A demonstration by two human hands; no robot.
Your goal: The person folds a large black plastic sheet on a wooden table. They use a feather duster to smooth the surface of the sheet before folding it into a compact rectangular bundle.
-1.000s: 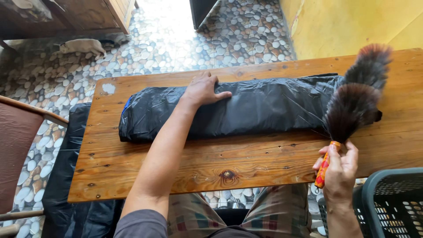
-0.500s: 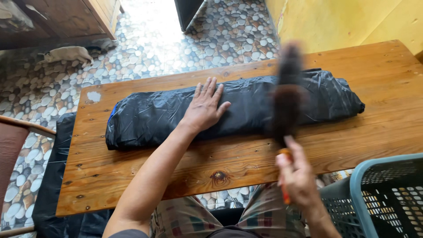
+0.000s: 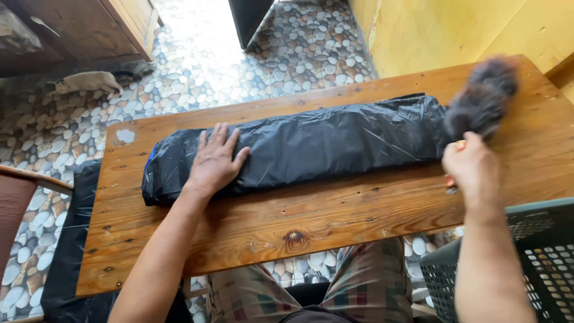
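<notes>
We observe a long bundle wrapped in black plastic sheeting lying lengthwise across a narrow wooden plank bench, its ends well inside the bench's edges. A sliver of blue shows at the bundle's left end.

Our left hand lies flat on the left portion of the bundle, palm down, fingers spread and released; it grips nothing and simply presses on the plastic.

Our right hand is clenched around the orange handle of a dark, fluffy feather duster. The handle is almost wholly hidden inside the fist. The duster head is motion-blurred and sits at the right end of the bundle, above the bench; we cannot tell whether it touches the plastic.

Below the bench's near edge we note plaid-patterned shorts. A grey-green perforated plastic crate stands at lower right, just beside the right forearm. A black plastic-covered object lies under the bench's left end. The floor is set with rounded pebbles, and a yellow wall rises behind the bench.
</notes>
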